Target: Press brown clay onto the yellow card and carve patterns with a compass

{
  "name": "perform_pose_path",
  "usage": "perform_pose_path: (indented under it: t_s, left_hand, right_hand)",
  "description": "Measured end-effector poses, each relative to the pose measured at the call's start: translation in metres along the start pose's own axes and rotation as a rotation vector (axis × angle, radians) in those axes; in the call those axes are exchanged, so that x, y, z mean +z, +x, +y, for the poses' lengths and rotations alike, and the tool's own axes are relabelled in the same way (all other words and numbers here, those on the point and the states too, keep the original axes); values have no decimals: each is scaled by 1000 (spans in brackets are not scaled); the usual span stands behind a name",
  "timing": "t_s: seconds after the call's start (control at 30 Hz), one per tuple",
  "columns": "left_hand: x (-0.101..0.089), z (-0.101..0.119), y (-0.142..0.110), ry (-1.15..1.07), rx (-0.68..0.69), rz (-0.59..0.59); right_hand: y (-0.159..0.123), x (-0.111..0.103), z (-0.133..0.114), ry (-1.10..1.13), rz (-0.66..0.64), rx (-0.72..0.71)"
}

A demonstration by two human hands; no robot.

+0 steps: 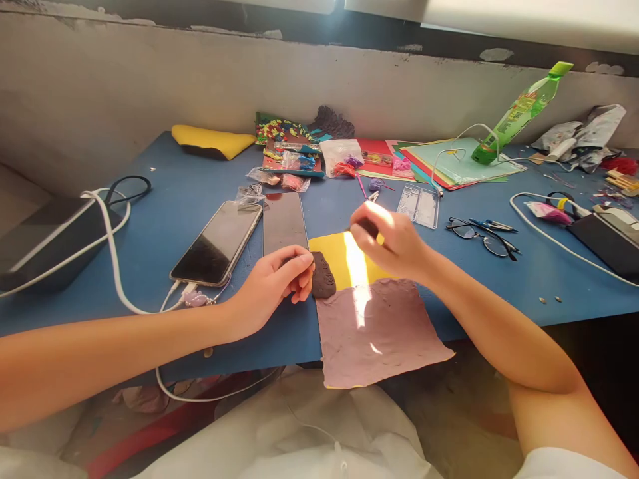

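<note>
Currently, the head view shows the left hand (272, 283) at the centre of the frame, its fingers curled loosely and its fingertips resting against the left edge of a dark clay piece (323, 275); the grip is not closed around the piece, only steadying it. The clay piece lies flat on the table, overlapping the lower left corner of a yellow sheet (333, 256) and touching the top left corner of a mauve clay slab (377, 332) that hangs over the near table edge. The right hand (394, 243), just right of centre, is closed in a pinch on a small dark tool or lump (369, 227); strong sunlight washes out the detail, so what it is cannot be told.

To work the clay piece well, judging from this position: keep the left fingertips pressing lightly so the piece does not slide, and bring the right hand down with a small, controlled stroke.

The blue table (164, 193) carries two phones (219, 243) left of centre, with a white cable (114, 259) looping to a dark box (44, 243) at far left. Coloured paper (449, 166), a green bottle (519, 110) and spectacles (482, 236) lie at upper right. A worn grey wall (150, 80) backs the table.
</note>
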State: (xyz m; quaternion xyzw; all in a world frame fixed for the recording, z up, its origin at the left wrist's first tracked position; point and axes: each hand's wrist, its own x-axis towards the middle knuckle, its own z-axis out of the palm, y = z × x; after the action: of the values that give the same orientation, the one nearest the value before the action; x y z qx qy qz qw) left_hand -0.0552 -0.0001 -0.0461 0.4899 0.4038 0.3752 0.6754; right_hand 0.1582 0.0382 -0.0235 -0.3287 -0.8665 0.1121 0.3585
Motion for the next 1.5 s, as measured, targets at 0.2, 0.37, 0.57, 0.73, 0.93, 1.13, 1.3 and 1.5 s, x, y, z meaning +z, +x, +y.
perform_pose_path:
  t_s: [0.2, 0.37, 0.57, 0.73, 0.93, 1.13, 1.3, 1.5]
  left_hand:
    - [2, 4, -2, 3, -2, -10]
    - [2, 1, -1, 63, -3, -5]
    - [1, 3, -2, 139, 70, -41]
    - [-1, 8, -6, 127, 24, -185]
    - [1, 9, -7, 190, -44, -206]
    - [4, 9, -7, 135, -38, -167]
    - [0, 7, -9, 204, -85, -142]
    - [0, 7, -11, 245, -124, -163]
  right_hand:
    - [14, -16, 41, -58, 133, 156]
    - [17, -18, 57, -159, 206, 317]
    - [16, -25, 67, -45, 296, 441]
    - [17, -31, 89, -55, 419, 602]
    - [14, -39, 107, -214, 524, 602]
    - [7, -42, 130, -360, 359, 698]
    - [3, -36, 149, -444, 196, 765]
    - [-1, -32, 146, -459, 89, 878]
